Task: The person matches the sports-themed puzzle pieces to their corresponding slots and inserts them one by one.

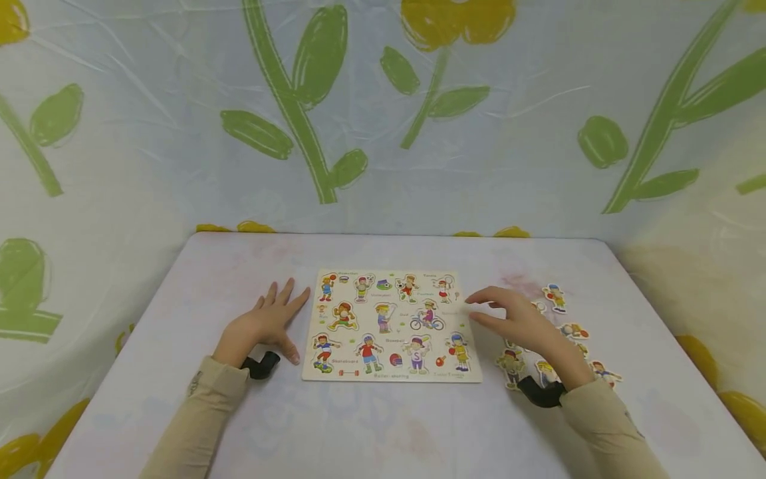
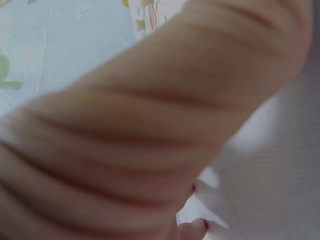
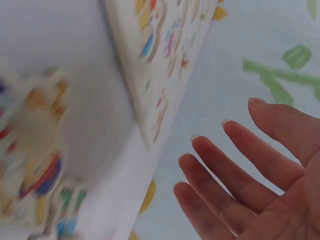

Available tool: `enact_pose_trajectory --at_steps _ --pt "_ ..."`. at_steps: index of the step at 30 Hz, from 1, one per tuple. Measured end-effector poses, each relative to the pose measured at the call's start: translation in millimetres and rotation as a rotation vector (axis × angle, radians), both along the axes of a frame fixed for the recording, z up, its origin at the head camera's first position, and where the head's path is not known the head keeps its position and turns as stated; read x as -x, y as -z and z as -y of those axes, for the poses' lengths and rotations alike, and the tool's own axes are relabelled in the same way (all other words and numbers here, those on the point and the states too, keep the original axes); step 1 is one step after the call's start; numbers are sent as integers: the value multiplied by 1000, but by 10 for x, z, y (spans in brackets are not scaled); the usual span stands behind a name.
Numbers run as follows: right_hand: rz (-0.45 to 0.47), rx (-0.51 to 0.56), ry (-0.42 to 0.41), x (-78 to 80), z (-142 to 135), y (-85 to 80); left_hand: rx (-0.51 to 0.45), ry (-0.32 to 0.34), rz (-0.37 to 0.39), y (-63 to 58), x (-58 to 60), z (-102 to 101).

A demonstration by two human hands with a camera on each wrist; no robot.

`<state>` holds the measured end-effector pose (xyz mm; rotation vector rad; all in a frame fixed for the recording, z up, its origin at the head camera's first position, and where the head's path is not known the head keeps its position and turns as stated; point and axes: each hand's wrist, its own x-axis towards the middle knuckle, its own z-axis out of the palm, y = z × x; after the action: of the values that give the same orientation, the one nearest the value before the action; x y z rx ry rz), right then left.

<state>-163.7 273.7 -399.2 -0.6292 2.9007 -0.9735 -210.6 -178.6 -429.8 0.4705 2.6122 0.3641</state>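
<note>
Left hand splays beside the puzzle board; right hand, fingers loosely extended, hovers nearby.

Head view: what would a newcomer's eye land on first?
Probably the pale puzzle board, crowded with colorful sporting figures, on the table between the spread left hand and the right hand. Loose cut-outs lie clustered right of the board. Behind, large green leaves stand out on the backdrop.

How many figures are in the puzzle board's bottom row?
4, left to right on the board: skateboarder, red-shirted skater, player with an S on the chest, table-tennis player. None is hidden.
</note>
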Motion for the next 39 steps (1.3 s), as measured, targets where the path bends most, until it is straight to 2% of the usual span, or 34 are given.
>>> enact_pose_trajectory --at_steps 9,16,21,28,39 --pt "-49 -18 79 -204 -397 64 1 -7 14 40 25 23" --pt "-63 -45 140 -279 -589 156 -10 -14 13 32 6 29" --pt "-30 -50 158 -309 -644 185 -14 -14 9 28 -5 35" --pt "68 -90 209 -304 -653 247 -22 -21 15 12 -21 26" --pt "117 -64 269 -283 -670 305 -16 -10 12 3 -10 6"
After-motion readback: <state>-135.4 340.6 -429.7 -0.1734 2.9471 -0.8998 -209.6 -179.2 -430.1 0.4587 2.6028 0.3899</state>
